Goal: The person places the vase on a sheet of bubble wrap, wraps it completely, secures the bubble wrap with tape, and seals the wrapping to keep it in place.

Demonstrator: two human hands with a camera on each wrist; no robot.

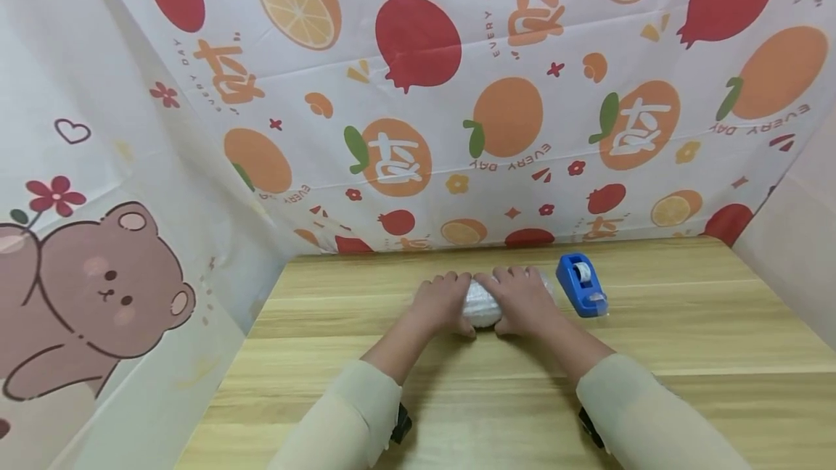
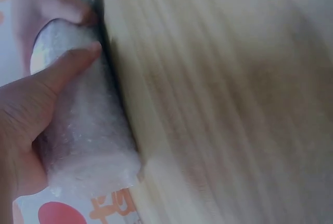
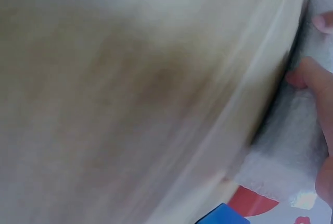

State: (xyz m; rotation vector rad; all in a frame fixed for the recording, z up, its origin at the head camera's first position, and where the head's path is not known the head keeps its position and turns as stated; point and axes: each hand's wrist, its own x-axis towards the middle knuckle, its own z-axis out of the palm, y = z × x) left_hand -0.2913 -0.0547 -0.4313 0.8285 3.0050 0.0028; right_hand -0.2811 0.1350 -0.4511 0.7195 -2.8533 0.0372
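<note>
A roll of bubble wrap, whitish and translucent, lies crosswise on the wooden table toward its back edge. My left hand grips its left part, with the thumb along the near side and the fingers over the top. Close beside it, my right hand grips the right part in the same way. In the left wrist view the plastic roll shows a loose, crinkled end past the left hand. The right wrist view has the right thumb pressed against the roll's side.
Just right of the right hand stands a blue tape dispenser with a roll of clear tape in it. Behind the table hangs a fruit-printed cloth, and a bear-printed cloth hangs at the left.
</note>
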